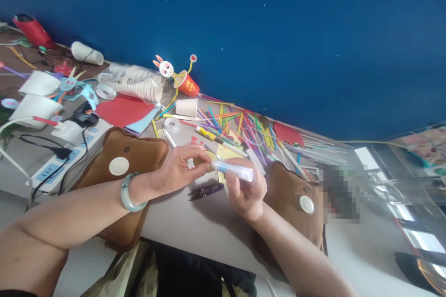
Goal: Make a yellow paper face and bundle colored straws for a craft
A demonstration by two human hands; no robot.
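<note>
Glue stick [232,170] gripped in right hand [245,190], left hand [181,167] pinching yellow paper piece [201,162], scissors [206,190] beneath.

Scanning my feed for readable text: none legible. Red paper cup [188,84] near wall carries yellow marking, too small for me to read. Yellow glue stick [205,133] among straws has dark print, illegible. Pixelated patch [343,191] at right hides whatever is there. No numbers, brands or signs I can make out.

A pixelated patch [343,190] at 3 o'clock is obscured; the yellow paper piece [201,161] is partly hidden by the left hand [179,169].
</note>
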